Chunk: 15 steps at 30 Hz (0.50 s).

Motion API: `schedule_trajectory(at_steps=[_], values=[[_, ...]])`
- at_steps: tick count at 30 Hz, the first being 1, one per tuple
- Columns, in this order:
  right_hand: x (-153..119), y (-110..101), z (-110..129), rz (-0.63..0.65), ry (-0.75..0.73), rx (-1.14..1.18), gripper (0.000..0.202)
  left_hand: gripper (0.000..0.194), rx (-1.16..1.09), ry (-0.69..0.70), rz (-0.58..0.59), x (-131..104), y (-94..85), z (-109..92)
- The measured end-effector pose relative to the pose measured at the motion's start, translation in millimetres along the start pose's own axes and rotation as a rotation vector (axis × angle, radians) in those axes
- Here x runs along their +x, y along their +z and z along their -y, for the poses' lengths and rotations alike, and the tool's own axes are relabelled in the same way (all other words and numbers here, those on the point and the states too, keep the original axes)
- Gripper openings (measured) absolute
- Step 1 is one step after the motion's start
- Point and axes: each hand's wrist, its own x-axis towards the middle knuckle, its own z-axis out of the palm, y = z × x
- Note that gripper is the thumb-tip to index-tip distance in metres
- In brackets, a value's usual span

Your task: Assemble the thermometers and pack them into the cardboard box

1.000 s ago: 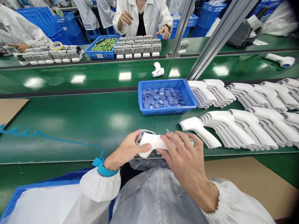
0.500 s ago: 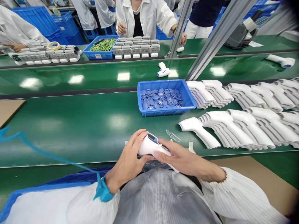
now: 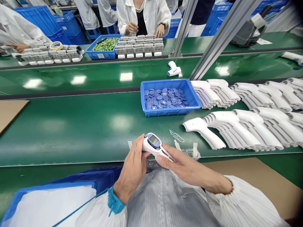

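Between my two hands, close to the front edge of the green bench, is a white forehead thermometer [image 3: 153,141] with a grey display in a blue frame. My left hand [image 3: 133,164] grips its head end, fingers along the far side and thumb beneath. Around the handle, my right hand [image 3: 179,160] is closed, its thumb on the near side. A narrow gap runs along the handle's upper side, with its inside hard to make out. Clear plastic film [image 3: 176,136] and small white strips lie just beyond my right hand.
A blue tray [image 3: 170,112] of small blue plastic parts stands ahead. Stacked white thermometer shells [image 3: 233,129] fill the right side. A slanted metal post [image 3: 222,42] rises behind them. On the far belt lies another thermometer [image 3: 174,69]. Cardboard [image 3: 11,112] rests at the left.
The held thermometer has turned so its display faces up towards me. On the far belt, the other thermometer has shifted right. A co-worker across has drawn an arm back.
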Motion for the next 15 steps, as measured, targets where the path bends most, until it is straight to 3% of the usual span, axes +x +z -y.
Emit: schedule_trajectory(at_steps=[4,8,12,15], values=[[0,-4,-9,0.055,-0.041,-0.143,0.040,0.051,-0.279,-0.213,0.189,16,-19.4,-5],[4,-5,-13,0.023,-0.127,-0.140,0.038,0.044,-0.475,-0.363,0.364,36,-40.1,0],[10,-4,-17,0.041,-0.137,-0.005,0.041,0.048,-0.578,-0.401,0.411,44,-45.7,6],[13,-7,-22,0.030,-0.160,0.078,0.040,0.045,-0.592,-0.371,0.375,44,-42.0,6]])
